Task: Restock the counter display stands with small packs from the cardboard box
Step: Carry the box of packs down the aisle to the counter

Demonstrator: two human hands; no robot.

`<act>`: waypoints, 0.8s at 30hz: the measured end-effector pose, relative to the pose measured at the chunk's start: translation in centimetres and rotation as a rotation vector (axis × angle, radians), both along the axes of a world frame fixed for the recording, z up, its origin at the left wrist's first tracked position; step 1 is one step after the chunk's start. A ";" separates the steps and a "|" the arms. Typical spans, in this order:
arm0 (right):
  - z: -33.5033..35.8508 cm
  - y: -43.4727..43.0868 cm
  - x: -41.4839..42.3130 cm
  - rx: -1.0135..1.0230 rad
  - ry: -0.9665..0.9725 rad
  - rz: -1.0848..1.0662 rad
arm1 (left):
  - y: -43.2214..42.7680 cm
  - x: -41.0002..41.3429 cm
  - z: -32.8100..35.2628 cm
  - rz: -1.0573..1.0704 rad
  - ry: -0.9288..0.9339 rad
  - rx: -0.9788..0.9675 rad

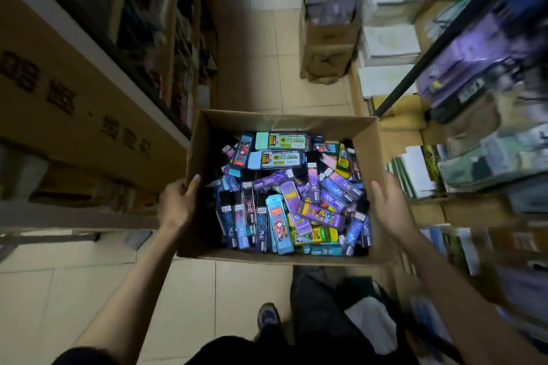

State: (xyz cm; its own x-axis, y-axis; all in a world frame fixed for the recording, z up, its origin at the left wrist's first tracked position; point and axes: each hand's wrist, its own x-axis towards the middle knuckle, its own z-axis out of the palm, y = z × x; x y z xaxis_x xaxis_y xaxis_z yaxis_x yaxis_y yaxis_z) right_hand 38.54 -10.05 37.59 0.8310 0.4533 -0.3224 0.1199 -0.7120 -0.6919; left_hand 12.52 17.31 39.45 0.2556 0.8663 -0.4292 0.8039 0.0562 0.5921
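An open cardboard box hangs in front of me above the tiled floor, carried between both hands. It is filled with several small packs in purple, blue, teal and yellow, lying in a loose heap. My left hand grips the box's left wall, thumb hooked over the rim. My right hand lies against the right wall with fingers straight. No display stand is in view.
I stand in a narrow aisle. A big brown carton and shelves line the left. Stacked cartons and white boxes stand ahead on the right. Shelves of books and packs crowd the right. My shoe is on the floor below.
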 end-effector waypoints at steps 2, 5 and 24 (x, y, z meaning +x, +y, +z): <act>1.0 2.4 3.2 0.010 -0.021 0.020 | 1.9 2.4 0.7 0.024 -0.025 -0.011; 2.9 6.3 8.2 0.015 -0.020 0.048 | 4.7 6.4 1.9 0.084 -0.034 -0.029; 6.2 37.0 34.3 0.012 -0.078 0.039 | 34.4 33.1 3.1 0.072 0.033 0.024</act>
